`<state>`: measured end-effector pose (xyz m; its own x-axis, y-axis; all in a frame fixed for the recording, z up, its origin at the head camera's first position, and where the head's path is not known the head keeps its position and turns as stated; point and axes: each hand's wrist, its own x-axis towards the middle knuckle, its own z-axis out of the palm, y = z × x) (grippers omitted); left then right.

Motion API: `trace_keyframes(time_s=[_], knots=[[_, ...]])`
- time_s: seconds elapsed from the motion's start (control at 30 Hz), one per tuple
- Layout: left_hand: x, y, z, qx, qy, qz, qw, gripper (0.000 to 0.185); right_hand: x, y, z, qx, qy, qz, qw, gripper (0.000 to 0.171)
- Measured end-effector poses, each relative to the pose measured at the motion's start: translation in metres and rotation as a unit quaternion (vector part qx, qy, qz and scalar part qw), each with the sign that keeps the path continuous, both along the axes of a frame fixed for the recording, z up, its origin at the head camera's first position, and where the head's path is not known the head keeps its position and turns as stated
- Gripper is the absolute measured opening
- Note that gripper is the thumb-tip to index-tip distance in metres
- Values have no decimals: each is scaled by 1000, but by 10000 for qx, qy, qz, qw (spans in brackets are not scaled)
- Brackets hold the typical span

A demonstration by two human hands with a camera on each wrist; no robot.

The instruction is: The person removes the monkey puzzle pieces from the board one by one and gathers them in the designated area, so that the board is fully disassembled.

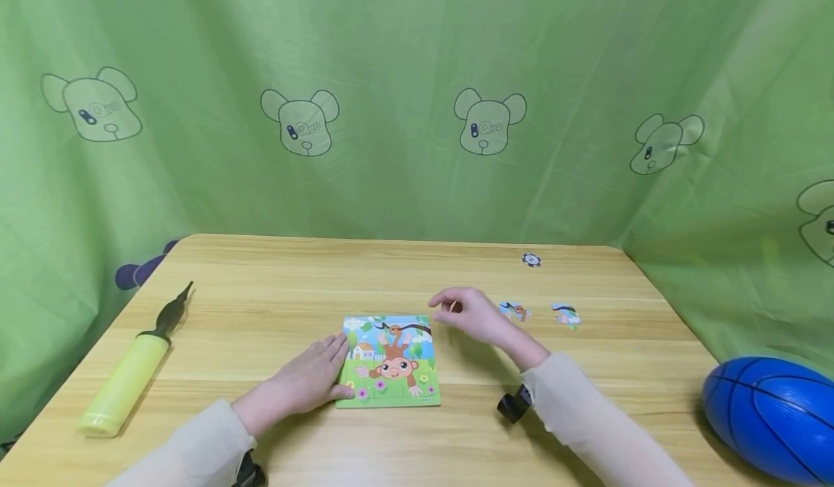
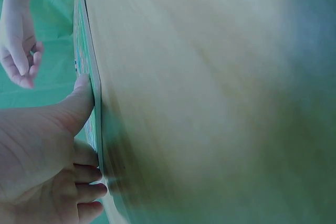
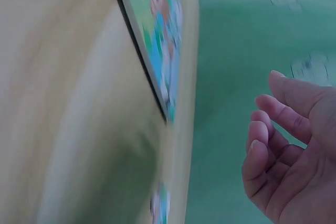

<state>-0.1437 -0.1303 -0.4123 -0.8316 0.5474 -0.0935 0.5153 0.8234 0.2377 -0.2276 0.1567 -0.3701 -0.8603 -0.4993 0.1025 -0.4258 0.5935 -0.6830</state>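
A square jigsaw puzzle [image 1: 391, 360] with a picture of a monkey hanging from a branch lies flat on the table. My left hand [image 1: 313, 375] rests along its left side, the thumb lying on the front left corner and the fingers against the edge. Above the table, just off the puzzle's back right corner, hovers my right hand [image 1: 472, 315]. Its fingers [image 3: 257, 153] are loosely bent, and the right wrist view shows nothing between them. Two loose picture pieces lie right of that hand: a nearer piece [image 1: 515, 311] and a farther piece [image 1: 566, 315].
A yellow hand pump [image 1: 127, 382] with a black nozzle lies at the left of the wooden table [image 1: 274, 277]. At the right edge sits a blue ball [image 1: 772, 418] with black lines. One round chip [image 1: 531, 260] lies near the back edge, before a green curtain [image 1: 397, 183].
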Motion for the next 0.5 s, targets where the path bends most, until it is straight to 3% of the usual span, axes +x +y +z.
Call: trace_keyframes(time_s=[0.23,0.5], knots=[[1,0,2,-35,-10,14,10000,80,8,-37,-12,131,-3,786,9968,23],[1,0,3,9,-72,76,9999,80,16,-67,-19,718,-29,1203,9901,26]])
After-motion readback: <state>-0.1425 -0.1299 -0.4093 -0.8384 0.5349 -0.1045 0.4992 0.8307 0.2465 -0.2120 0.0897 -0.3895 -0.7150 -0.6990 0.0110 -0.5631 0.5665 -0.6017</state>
